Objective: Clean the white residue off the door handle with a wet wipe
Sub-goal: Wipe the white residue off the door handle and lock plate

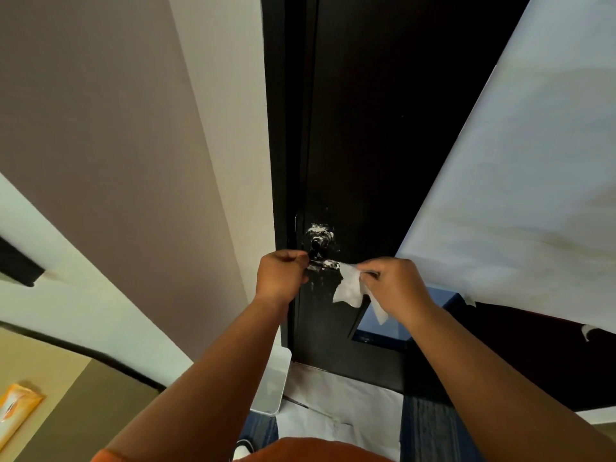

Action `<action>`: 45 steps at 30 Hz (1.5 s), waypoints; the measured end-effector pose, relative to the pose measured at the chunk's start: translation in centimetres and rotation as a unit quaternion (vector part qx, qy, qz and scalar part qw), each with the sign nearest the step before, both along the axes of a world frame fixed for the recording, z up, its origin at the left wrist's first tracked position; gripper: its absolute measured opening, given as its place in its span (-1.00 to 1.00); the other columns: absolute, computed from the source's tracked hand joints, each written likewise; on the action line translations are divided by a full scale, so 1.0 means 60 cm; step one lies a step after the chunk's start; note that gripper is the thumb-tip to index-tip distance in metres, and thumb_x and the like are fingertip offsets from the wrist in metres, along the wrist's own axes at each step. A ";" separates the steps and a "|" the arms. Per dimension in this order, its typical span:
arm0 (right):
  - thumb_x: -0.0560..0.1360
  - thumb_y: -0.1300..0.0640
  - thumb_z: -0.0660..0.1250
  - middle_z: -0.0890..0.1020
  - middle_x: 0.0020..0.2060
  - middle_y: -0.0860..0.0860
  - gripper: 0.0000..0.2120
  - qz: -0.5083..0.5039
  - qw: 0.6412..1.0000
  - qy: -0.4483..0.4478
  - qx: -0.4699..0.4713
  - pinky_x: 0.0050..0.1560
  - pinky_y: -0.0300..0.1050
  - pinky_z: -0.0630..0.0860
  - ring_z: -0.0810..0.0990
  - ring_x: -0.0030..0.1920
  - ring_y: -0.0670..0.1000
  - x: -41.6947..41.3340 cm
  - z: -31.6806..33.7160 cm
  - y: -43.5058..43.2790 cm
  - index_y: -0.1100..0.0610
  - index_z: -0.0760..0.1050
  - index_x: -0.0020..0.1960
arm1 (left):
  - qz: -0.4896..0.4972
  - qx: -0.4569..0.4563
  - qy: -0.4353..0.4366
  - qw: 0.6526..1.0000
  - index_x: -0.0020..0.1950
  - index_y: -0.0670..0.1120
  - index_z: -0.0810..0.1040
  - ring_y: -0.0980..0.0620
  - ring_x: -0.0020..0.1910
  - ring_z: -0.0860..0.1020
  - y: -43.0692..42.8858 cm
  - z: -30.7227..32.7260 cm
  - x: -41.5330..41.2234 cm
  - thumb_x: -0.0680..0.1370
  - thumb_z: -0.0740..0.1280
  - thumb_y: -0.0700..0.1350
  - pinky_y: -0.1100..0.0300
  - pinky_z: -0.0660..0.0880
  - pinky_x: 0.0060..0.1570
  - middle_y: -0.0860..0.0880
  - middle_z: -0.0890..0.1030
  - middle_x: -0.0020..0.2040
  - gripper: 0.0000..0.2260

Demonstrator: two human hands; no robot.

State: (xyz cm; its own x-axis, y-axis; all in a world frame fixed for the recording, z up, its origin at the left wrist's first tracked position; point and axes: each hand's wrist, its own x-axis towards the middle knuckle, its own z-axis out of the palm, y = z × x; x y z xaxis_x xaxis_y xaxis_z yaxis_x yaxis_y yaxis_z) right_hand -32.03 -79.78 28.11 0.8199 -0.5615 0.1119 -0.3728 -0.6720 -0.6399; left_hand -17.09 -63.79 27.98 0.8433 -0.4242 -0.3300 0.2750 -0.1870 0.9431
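A dark door (360,145) carries a lever handle (325,264) smeared with white residue, and more residue coats the round lock plate (320,236) above it. My left hand (280,278) is closed around the left end of the handle. My right hand (393,288) pinches a white wet wipe (350,288) whose top corner touches the handle's right end. The rest of the wipe hangs loose below my fingers.
A beige wall (133,128) stands left of the door frame. White paper sheeting (516,178) hangs on the right. A white bin (273,381) and white paper (340,405) lie on the floor below. An orange wipe packet (15,415) rests at lower left.
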 end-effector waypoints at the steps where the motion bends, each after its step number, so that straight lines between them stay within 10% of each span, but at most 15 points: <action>1: 0.54 0.23 0.44 0.72 0.09 0.04 -0.79 0.006 1.000 0.000 -0.013 0.22 -0.12 0.57 0.68 0.07 0.01 0.009 0.001 0.003 0.09 0.69 0.17 | -0.001 0.003 -0.002 1.000 -0.03 -0.01 0.70 0.04 -0.28 0.64 0.000 0.000 0.002 0.60 0.41 -0.16 0.21 0.51 -0.22 -0.04 0.73 -0.11 -0.91; 14: 0.51 0.12 0.50 0.73 0.07 -0.03 -0.78 -0.009 1.000 0.016 0.020 0.17 -0.21 0.58 0.67 0.03 -0.11 0.009 -0.004 -0.015 0.05 0.70 0.15 | -0.041 0.051 -0.060 0.996 -0.10 -0.01 0.77 -0.04 -0.15 0.73 -0.004 -0.009 0.025 0.50 0.55 -0.11 0.01 0.68 0.05 0.04 0.76 -0.17 -0.99; 24: 0.58 0.05 0.41 0.71 0.10 -0.09 -0.82 0.003 0.996 0.061 0.067 0.14 -0.21 0.53 0.65 0.10 -0.08 0.041 0.010 -0.014 0.00 0.70 0.15 | -0.042 0.062 -0.065 0.995 -0.07 -0.07 0.77 0.00 -0.23 0.68 -0.008 -0.009 0.030 0.51 0.54 -0.14 0.28 0.58 -0.24 -0.01 0.75 -0.16 -0.97; 33: 0.61 0.22 0.23 0.50 -0.47 0.09 -0.61 -0.008 0.994 0.107 0.016 -0.40 -0.20 0.32 0.46 -0.44 0.02 0.066 0.012 -0.008 0.14 0.51 -0.39 | -0.042 0.059 -0.079 0.994 -0.14 0.00 0.77 -0.01 -0.20 0.71 -0.010 -0.015 0.033 0.48 0.57 -0.10 0.06 0.66 0.03 0.05 0.75 -0.19 -0.98; 38: 0.61 0.22 0.28 0.68 -0.07 -0.11 -0.75 0.008 1.000 0.022 0.021 -0.08 -0.22 0.56 0.63 -0.08 -0.09 0.051 0.003 0.007 -0.02 0.66 0.13 | -0.043 0.054 -0.073 0.995 -0.14 -0.02 0.76 -0.03 -0.20 0.70 -0.009 -0.017 0.036 0.48 0.58 -0.10 0.01 0.67 0.05 0.02 0.75 -0.20 -0.97; 45: 0.57 0.07 0.40 0.74 -0.08 -0.01 -0.82 -0.019 0.999 0.007 0.033 -0.26 -0.30 0.52 0.65 -0.16 -0.09 0.003 -0.001 -0.012 0.06 0.71 0.11 | -0.042 0.058 -0.084 0.994 -0.13 0.02 0.76 0.03 -0.17 0.70 -0.010 -0.023 0.034 0.49 0.57 -0.06 0.10 0.64 0.02 0.07 0.75 -0.18 -0.97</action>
